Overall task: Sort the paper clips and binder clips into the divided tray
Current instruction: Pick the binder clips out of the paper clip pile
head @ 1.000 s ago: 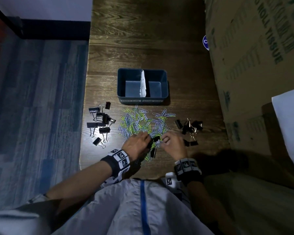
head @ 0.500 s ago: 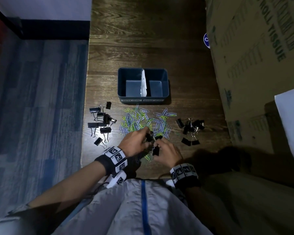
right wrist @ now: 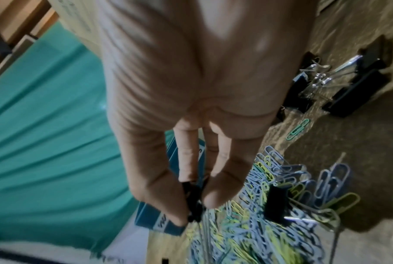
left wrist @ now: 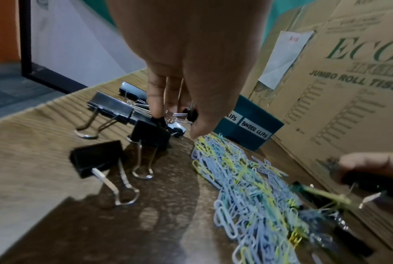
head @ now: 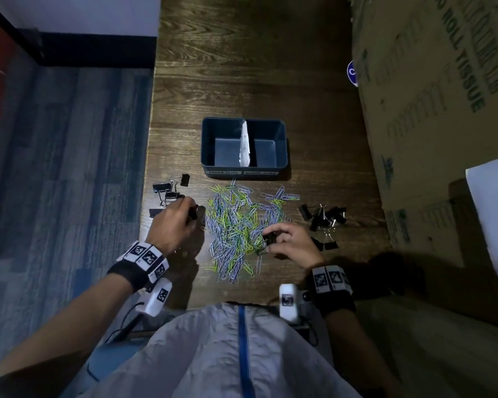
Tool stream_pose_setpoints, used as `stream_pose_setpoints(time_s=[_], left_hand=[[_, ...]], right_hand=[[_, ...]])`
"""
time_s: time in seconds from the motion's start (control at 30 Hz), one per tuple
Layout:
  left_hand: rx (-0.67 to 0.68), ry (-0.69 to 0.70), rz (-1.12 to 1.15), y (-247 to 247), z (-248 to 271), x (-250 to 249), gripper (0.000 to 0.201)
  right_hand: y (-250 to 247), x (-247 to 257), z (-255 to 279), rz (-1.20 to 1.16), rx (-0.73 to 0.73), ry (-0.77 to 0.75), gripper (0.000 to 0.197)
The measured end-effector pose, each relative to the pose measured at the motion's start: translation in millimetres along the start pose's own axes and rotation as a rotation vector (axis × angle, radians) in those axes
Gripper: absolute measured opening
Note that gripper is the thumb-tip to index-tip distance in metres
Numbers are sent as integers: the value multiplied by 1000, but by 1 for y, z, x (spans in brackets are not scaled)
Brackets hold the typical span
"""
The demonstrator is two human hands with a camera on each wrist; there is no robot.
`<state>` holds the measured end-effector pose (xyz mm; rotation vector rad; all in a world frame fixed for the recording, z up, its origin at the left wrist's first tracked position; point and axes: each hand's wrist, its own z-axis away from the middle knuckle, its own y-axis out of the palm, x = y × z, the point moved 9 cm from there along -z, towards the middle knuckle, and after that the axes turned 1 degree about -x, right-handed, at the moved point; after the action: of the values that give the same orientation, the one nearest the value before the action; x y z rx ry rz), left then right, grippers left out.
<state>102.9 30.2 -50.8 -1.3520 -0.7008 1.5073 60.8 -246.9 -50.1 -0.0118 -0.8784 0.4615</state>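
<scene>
A dark brown wood-grain table (head: 242, 67) stands dimly lit, brightest near its middle. To its left lies grey-blue striped carpet floor (head: 64, 168), meeting a white wall with a black skirting board (head: 98, 54). A large tan cardboard box printed in green (head: 443, 96) stands along the table's right side.

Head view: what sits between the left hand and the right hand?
In the head view, the near part of the paper clip pile lies between the left hand and right hand; each hand pinches a black binder clip.
</scene>
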Motion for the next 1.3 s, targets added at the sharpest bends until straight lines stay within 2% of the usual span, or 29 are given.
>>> stream_pose_setpoints(time_s=[0.17, 0.23, 0.3, 0.4, 0.47, 0.5, 0.6, 0.63, 0.7, 0.83, 1.0, 1.1, 1.23, 1.3], left_hand=[[44, 71, -196, 10, 5, 2, 41], [46, 58, -210, 9, 5, -3, 40], [55, 110, -187, 9, 7, -21, 45], [235, 283, -56, 28, 15, -64, 62], [373, 331, 46, 42, 22, -89, 69], [394, 330, 89, 45, 23, -96, 68], [310, 313, 179, 43, 15, -100, 45], [282, 316, 200, 41, 12, -98, 43], [251, 319, 244, 38, 7, -91, 48], [213, 295, 307, 26, -3, -81, 42], [166, 274, 362, 13, -6, -89, 33], [160, 246, 431, 11, -6, -91, 37], [177, 185, 672, 12, -7, -85, 24], [150, 54, 844, 13, -11, -73, 20]], right_hand=[[2, 5, -1, -47, 11, 5, 45], [3, 6, -1, -52, 9, 1, 46], [4, 6, -2, -66, -6, 7, 46], [4, 8, -2, -98, -22, 17, 46], [4, 12, -1, -158, -42, 17, 45], [3, 13, -1, -198, -58, 7, 44], [-1, 17, -1, -302, -98, -13, 44], [-2, 18, -1, -330, -110, -18, 43], [-7, 18, 0, -368, -133, -23, 42], [-10, 18, 0, -372, -164, -20, 44], [0, 21, -6, -256, -161, -3, 46], [5, 21, -10, -191, -173, 2, 46], [11, 22, -11, -170, -169, 8, 47], [9, 20, -9, -221, -172, 17, 45]])
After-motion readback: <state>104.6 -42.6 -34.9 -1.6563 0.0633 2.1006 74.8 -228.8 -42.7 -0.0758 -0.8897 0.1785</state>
